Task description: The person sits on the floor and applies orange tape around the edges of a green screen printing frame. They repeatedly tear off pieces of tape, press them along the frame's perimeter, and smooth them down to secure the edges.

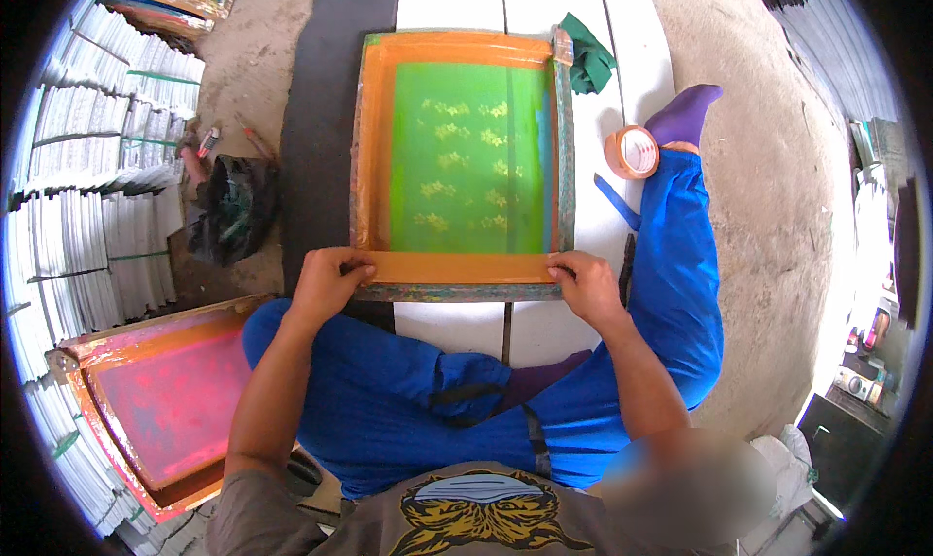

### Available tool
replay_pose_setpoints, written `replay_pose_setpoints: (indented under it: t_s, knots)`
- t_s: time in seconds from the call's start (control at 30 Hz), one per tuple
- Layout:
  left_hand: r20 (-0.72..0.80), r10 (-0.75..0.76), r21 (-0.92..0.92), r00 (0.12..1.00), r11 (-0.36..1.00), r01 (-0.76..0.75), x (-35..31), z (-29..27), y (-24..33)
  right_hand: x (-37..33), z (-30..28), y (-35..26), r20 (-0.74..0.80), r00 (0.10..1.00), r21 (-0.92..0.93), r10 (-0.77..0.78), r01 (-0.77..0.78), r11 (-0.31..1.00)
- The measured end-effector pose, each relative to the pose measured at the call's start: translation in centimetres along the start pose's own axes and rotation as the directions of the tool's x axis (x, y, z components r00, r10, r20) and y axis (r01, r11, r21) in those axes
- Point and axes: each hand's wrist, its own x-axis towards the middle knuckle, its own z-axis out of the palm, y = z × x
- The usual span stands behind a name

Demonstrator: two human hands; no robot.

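Observation:
A silk-screen printing frame [371,148] lies before me, its green mesh [466,235] marked with pale yellow flower motifs. Brown tape lines its inner borders. Across the near side stretches a strip of brown packing tape [457,267]. My left hand [330,279] pinches the strip's left end, and my right hand [589,286] pinches its right end at the frame's near right corner. Whether the strip is stuck down along its whole length, I cannot tell. A roll of brown tape [637,153] stands to the right, beside my purple-socked foot.
A green cloth [586,55] touches the frame's far right corner. A blue strip [617,202] lies below the tape roll. At left are a black bag [233,211], stacked paper bundles [73,230] and a pink-meshed screen frame [165,400] leaning near my knee.

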Motion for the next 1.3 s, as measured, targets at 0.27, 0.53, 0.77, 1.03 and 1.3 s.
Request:
replay_pose_setpoints:
  t_s: [0.27, 0.53, 0.77, 1.03, 1.3]
  knots:
    - [0.052, 0.039, 0.098, 0.998, 0.994, -0.044, -0.3, 0.2, 0.0, -0.3, -0.2, -1.1, 0.13, 0.991, -0.255, 0.029, 0.005, 0.967]
    - [0.123, 0.031, 0.191, 0.992, 0.98, -0.054, -0.5, 0.8, -0.1, -0.4, -0.2, -2.5, 0.208, 0.975, -0.376, 0.077, 0.007, 0.927]
    - [0.148, 0.016, 0.295, 0.989, 0.954, -0.059, 0.3, 0.8, 0.2, -0.3, 0.0, -2.4, 0.214, 0.971, -0.427, 0.11, -0.008, 0.904]
    - [0.049, 0.058, 0.144, 0.997, 0.987, -0.065, 0.1, 0.0, 1.4, 0.3, -1.7, -1.6, 0.107, 0.993, -0.171, 0.047, -0.028, 0.985]
    - [0.024, 0.13, 0.113, 0.991, 0.985, -0.132, -0.1, 0.4, 1.0, -0.2, -1.0, -1.2, 0.162, 0.985, -0.283, 0.057, -0.009, 0.959]
